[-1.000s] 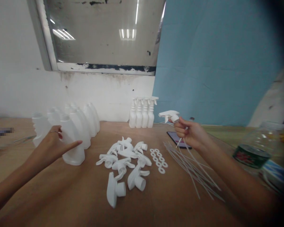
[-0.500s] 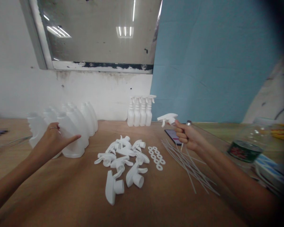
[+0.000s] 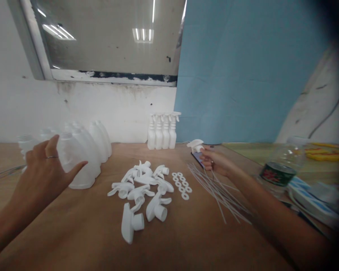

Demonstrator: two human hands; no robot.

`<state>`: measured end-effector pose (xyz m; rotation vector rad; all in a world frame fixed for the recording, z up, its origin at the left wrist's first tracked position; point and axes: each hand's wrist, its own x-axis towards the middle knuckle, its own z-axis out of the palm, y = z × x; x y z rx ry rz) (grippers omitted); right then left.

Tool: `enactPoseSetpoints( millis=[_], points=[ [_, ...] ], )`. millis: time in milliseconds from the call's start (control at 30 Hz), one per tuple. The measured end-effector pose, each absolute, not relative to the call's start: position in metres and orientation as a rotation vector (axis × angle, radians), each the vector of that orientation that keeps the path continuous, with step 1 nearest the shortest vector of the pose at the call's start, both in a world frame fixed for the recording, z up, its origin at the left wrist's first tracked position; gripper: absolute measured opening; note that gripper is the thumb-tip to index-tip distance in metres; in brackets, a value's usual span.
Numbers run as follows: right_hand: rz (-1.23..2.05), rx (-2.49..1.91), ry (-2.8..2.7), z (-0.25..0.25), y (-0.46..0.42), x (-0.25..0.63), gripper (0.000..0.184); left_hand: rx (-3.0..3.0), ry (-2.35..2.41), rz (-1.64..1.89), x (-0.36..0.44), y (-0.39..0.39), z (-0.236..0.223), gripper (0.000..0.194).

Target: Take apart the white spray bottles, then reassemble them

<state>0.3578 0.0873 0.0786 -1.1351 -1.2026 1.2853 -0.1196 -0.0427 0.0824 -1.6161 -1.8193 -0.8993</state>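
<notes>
On the left, my left hand is held in front of a group of translucent white plastic bottles, thumb and fingers spread wide. The nearest capless bottle stands upright by my thumb; whether I touch it is hard to tell. Over on the right, my right hand is closed around a white trigger spray head, its nozzle pointing left. Thin white dip tubes lie fanned on the table under this hand. Several loose trigger spray heads are heaped in the middle, beside small white ring gaskets.
Assembled spray bottles stand in a row at the wall. A phone lies partly behind my right hand. At the right are a large clear bottle with a green label and a blue-and-white item.
My left hand has lifted its fingers, spreading beside the near bottle. My right hand with the spray head has shifted slightly lower. The whole view has moved a little.
</notes>
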Motion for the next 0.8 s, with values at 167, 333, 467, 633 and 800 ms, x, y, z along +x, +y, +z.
enactPoseSetpoints(
  millis=[167,333,467,633,800],
  points=[
    [1.105,-1.225,-1.194,0.068,0.095,0.363,0.015,-2.099,-1.392,-0.865,-0.077,-0.060,0.056,0.061],
    [0.960,-1.242,-1.171,0.062,0.103,0.368,0.023,-2.666,-1.139,-0.624,-0.034,-0.073,0.012,0.078],
    [0.892,-1.205,-1.143,0.062,0.104,0.368,0.025,-2.833,-1.119,-0.449,-0.018,-0.063,-0.002,0.101],
    [0.942,-1.129,-1.132,0.068,0.095,0.358,0.017,-2.754,-1.185,-0.534,-0.017,-0.049,-0.014,0.112],
    [1.369,-1.039,-1.160,0.079,0.068,0.328,0.006,-2.686,-1.296,-0.581,-0.021,-0.045,-0.028,0.128]
  ],
)
